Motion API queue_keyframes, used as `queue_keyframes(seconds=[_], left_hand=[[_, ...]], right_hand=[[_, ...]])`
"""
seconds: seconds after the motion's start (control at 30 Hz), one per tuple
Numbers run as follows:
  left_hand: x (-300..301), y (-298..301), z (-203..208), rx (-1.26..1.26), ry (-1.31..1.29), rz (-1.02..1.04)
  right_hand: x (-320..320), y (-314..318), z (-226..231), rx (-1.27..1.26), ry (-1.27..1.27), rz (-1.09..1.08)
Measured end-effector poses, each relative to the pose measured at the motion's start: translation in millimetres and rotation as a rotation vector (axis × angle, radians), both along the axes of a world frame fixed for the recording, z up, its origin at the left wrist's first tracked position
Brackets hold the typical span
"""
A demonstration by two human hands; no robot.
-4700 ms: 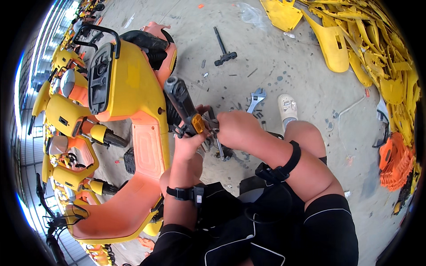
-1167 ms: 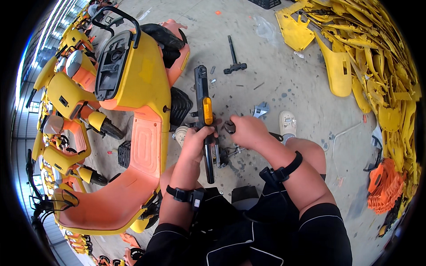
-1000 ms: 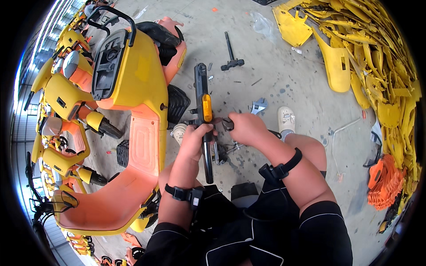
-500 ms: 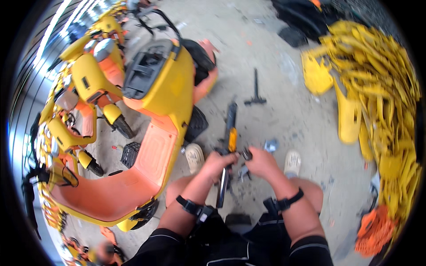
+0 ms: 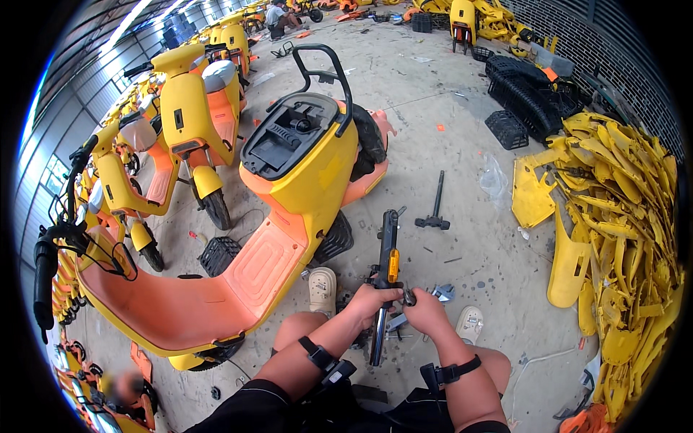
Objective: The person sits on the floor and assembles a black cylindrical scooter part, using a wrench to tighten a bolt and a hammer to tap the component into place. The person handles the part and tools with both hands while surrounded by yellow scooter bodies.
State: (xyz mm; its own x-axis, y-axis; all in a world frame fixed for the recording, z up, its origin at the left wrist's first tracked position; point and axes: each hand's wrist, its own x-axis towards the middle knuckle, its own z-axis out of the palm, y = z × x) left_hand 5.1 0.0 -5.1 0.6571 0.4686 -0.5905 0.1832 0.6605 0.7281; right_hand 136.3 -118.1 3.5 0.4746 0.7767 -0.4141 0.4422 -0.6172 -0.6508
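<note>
Between my knees my left hand [image 5: 371, 302] is closed around a scooter fork leg [image 5: 388, 234], black above with a yellow-orange reflector and a shiny bare tube at its lower end. The leg points away from me, slightly tilted. Right beside it, my right hand [image 5: 426, 313] is closed on a short dark metal cylinder [image 5: 409, 297], close to my left thumb. Its exact kind does not show, and my fingers cover part of it. Silvery metal pieces [image 5: 443, 292] lie on the floor just beyond my right hand. Farther off rests a black T-shaped stem [image 5: 434, 211].
A partly stripped yellow and orange scooter [image 5: 303, 184] stands close on my left, with more scooters [image 5: 180, 123] behind it. Yellow body panels [image 5: 613, 238] are heaped on the right. Black baskets [image 5: 507, 130] lie beyond them. Another person [image 5: 278, 18] sits far back.
The view has tipped upward, showing more of the far floor and setting my hands lower in the picture. Both hands keep their holds, close together at the fork leg.
</note>
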Motion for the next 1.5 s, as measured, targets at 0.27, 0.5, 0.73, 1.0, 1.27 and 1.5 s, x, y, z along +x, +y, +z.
queue_keyframes(seconds=[0.27,0.5,0.73,1.0,1.27,1.5], left_hand=[[3,4,10,0.023,0.017,0.028],[7,2,11,0.019,0.048,0.074],[4,-1,2,0.0,0.072,0.122],[-3,-7,-10,-0.001,0.107,0.207],[-8,-8,-14,-0.103,0.152,0.264],[-3,-11,-14,-0.057,0.18,0.265]], right_hand=[[-4,7,-4,0.094,0.049,-0.036],[-6,6,1,0.056,0.008,-0.027],[-10,0,4,0.101,-0.053,-0.049],[-15,-9,-6,0.208,-0.206,0.081],[-22,-11,-12,0.223,-0.344,0.082],[0,-14,-31,0.331,0.029,-0.263]])
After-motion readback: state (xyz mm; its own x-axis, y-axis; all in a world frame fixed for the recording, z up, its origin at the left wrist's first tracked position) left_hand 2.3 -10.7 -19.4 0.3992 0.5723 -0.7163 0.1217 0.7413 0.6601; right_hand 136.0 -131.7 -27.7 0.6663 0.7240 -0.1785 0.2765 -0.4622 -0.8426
